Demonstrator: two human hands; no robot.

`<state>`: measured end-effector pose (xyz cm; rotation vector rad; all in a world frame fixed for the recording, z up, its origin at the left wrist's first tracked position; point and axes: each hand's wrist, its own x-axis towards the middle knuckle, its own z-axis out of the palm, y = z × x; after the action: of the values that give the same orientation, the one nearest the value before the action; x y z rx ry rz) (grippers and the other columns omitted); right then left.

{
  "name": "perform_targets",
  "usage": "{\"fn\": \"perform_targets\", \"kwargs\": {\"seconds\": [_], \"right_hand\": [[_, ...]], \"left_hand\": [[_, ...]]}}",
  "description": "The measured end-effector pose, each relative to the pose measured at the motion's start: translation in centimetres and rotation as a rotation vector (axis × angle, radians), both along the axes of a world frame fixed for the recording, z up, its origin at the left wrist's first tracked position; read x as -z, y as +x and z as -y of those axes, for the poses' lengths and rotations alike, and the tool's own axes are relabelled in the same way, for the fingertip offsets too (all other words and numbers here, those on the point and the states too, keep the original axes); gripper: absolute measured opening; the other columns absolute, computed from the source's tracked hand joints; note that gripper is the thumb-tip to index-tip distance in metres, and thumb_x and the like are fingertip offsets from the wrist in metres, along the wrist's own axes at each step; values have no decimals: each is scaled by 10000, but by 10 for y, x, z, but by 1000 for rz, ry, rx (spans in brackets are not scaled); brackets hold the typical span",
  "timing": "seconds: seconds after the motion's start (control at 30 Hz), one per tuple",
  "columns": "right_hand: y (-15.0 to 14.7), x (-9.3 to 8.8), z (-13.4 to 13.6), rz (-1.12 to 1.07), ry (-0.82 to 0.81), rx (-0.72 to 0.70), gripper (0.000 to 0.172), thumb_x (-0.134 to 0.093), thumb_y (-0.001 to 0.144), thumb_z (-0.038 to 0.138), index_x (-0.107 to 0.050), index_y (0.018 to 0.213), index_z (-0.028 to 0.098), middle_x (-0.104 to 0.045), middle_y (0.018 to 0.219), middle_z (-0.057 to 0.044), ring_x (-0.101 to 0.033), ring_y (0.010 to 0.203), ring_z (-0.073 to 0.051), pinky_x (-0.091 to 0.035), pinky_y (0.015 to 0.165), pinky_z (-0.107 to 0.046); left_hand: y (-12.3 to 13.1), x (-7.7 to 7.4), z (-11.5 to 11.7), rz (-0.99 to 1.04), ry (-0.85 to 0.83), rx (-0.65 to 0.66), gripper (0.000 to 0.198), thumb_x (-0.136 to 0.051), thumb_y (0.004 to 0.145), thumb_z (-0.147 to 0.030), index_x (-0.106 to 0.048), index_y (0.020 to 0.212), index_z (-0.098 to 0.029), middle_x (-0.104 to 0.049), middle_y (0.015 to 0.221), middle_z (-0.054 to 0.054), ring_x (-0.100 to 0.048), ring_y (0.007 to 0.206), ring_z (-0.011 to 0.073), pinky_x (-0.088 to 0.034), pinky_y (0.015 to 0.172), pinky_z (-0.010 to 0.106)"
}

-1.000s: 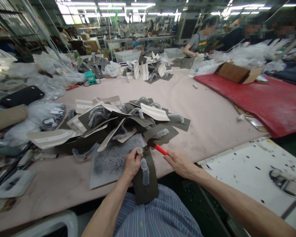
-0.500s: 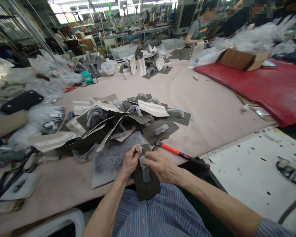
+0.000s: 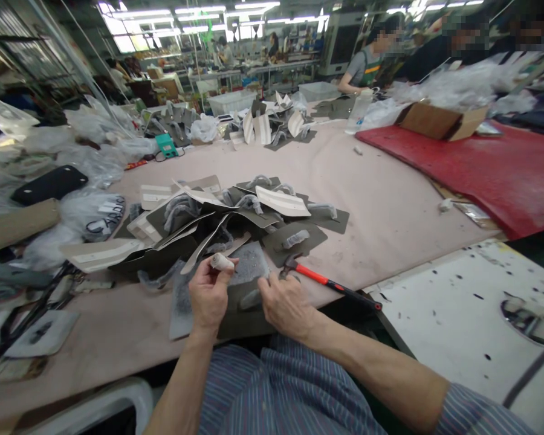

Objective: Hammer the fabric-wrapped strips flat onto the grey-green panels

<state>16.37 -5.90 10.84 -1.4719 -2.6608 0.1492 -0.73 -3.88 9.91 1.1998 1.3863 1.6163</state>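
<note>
Between the thumb and fingers of my left hand (image 3: 211,293) is a small white roll (image 3: 222,262), raised over a grey speckled slab (image 3: 181,311). To its right, my right hand (image 3: 288,305) is closed in a pinch; what its fingertips hold, if anything, is too small to make out. A dark olive panel (image 3: 240,326) lies below both hands at the table edge, with a plastic-wrapped handle (image 3: 251,299) on it, partly hidden by my right hand. Just beyond that hand rests a hammer (image 3: 320,275) with a red and black handle.
A heap of similar panels (image 3: 194,223) with wrapped handles lies in front of me. Farther back are another pile (image 3: 263,124), a plastic bottle (image 3: 359,112) and a cardboard box (image 3: 439,119) on a red sheet (image 3: 503,157). A co-worker (image 3: 367,60) sits across the table.
My left hand has moved left and up off the panel with the white roll. The panel has turned from lengthwise to more crosswise under my hands. My right hand stays near its place.
</note>
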Motion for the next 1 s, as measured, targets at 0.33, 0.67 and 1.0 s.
{"fn": "perform_targets", "kwargs": {"seconds": [0.33,0.67,1.0], "right_hand": [[-13,46,13,-247,-373,338,419,-514,957,466,-527,1246,163,-707,978,-132,-685,924,-290,-459,765,-348],[22,52,-3,-436,-203,392,393,-460,982,442,-565,1231,156,-632,1124,-129,-611,977,-244,-445,847,-333],[124,86,-28,155,-159,548,273,-539,950,399,-617,1054,159,-586,1002,-129,-557,951,-296,-388,793,-377]], "left_hand": [[8,73,-25,149,-150,145,388,-727,775,-385,-620,1065,-151,-750,965,92,-715,899,212,-562,825,324],[14,100,-36,6,-175,237,239,-666,831,-351,-659,974,-160,-744,952,77,-695,901,193,-527,850,300],[16,95,-36,-93,-220,201,243,-638,857,-377,-672,962,-161,-751,943,66,-690,858,183,-520,812,274]]}}
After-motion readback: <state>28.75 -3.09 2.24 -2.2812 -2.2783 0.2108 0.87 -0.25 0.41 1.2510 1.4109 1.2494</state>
